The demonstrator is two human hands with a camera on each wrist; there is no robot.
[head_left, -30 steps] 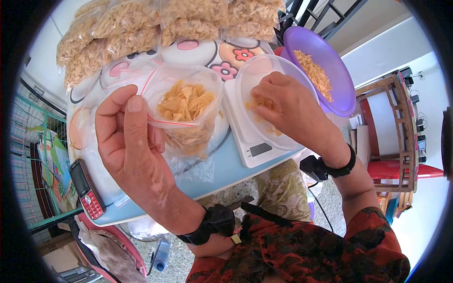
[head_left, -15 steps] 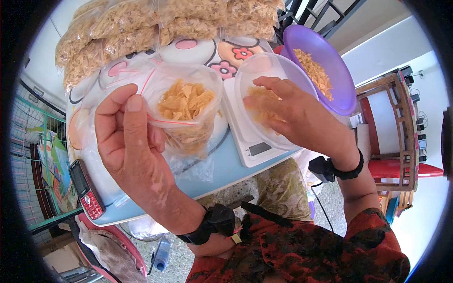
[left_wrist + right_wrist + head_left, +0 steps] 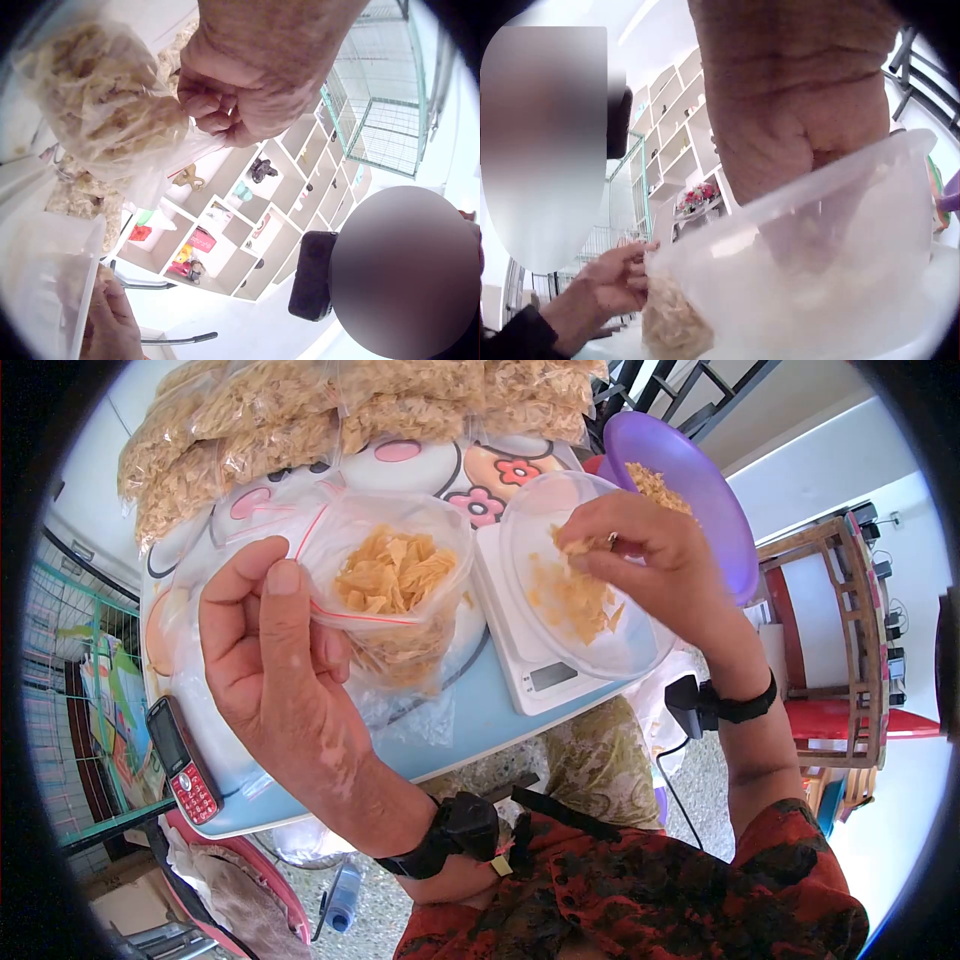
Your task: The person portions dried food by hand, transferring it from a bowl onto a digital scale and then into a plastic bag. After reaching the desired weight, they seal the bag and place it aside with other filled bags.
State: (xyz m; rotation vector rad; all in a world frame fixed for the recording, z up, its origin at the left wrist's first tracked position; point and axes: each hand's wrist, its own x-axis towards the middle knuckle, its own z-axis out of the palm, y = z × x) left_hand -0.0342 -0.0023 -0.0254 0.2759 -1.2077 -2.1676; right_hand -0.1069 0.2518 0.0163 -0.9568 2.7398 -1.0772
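My left hand (image 3: 285, 670) pinches the edge of a clear zip bag (image 3: 400, 655) with a red seal line, holding its mouth open. Pale yellow dried flakes partly fill the bag, which rests on the table. My right hand (image 3: 660, 560) is over a translucent plastic bowl (image 3: 535, 510), with a few flakes (image 3: 575, 547) pinched between thumb and fingers. More loose flakes (image 3: 570, 605) lie in the bowl, which stands on a white kitchen scale (image 3: 545, 700). In the right wrist view, the bowl wall (image 3: 840, 277) blurs the fingers behind it.
Several filled bags of flakes (image 3: 400, 420) are stacked along the table's far side. A purple basin (image 3: 725, 535) holding flakes stands beyond the bowl at right. A red keypad phone (image 3: 185, 765) lies at the table's left edge, near a wire cage (image 3: 110, 700).
My right hand has come up from the flakes in the bowl and shifted right, its fingers first spreading, then closing on a few flakes. The left hand and bag stay nearly still.
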